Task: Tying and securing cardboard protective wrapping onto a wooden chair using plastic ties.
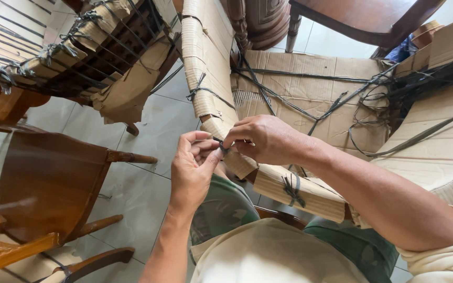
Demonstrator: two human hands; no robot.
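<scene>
— What's on your left?

— A bare wooden chair point(48, 183) on the tiled floor point(148, 194), set aside unwrapped.

— And your hands?

— Your left hand point(192, 167) pinches the dark plastic strap point(221, 145) between thumb and fingertips; your right hand point(266, 139) is closed on the same strap, pulling against it so the knot cinches the cardboard-wrapped chair arm point(289, 186) at your knees.

The chair frame point(268, 181) is wrapped in matt, ribbed brown cardboard point(310, 91). Thin dark plastic strapping point(292, 189), slightly glossy, binds the wrapping. The bare chair point(48, 183) at left is smooth, varnished wood with a gloss finish. The floor tiles point(148, 131) are pale, smooth and lightly reflective.
</scene>
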